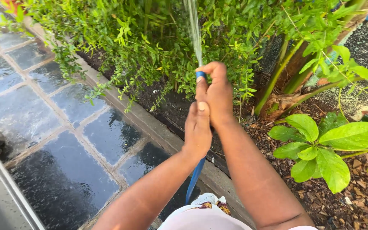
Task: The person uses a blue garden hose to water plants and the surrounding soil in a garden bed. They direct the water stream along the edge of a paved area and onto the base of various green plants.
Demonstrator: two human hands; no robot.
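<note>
Both hands grip a blue hose (pixel 200 76) — right hand (pixel 218 96) pinching the nozzle end, left hand (pixel 197 130) clasped just below — with a water jet (pixel 194 30) spraying upward into a green shrub (pixel 150 38) bordering wet dark paving (pixel 64 127).

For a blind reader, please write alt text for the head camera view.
Both hands, left hand below right hand, grip a blue hose and spray water into green shrubs beside wet paving.
</note>
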